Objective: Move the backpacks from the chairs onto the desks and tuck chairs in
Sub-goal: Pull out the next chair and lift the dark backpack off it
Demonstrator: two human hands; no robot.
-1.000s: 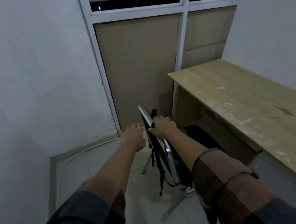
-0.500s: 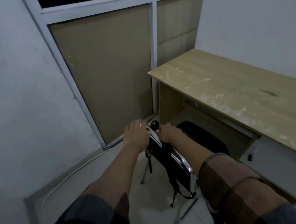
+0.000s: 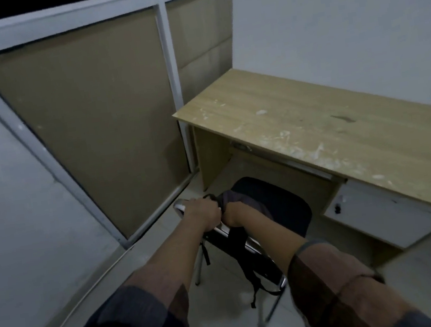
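Note:
A black chair (image 3: 277,204) with a metal frame stands in front of the wooden desk (image 3: 341,125), its seat toward the desk. A dark backpack (image 3: 238,201) hangs on the chair's backrest, with black straps dangling down behind it. My left hand (image 3: 202,216) is closed around the top of the backrest, touching the backpack's top loop. My right hand (image 3: 232,214) grips the top of the backpack just beside it; its fingers are partly hidden by the fabric.
The desk stands against the white right wall, with a white drawer unit (image 3: 380,213) under its near end. A window frame with brown board panels (image 3: 88,119) fills the far wall. Tiled floor lies to the left of the chair.
My view has moved closer and looks down on the chair. My left hand has come onto the backrest top and closed; my right hand has shifted onto the backpack's top.

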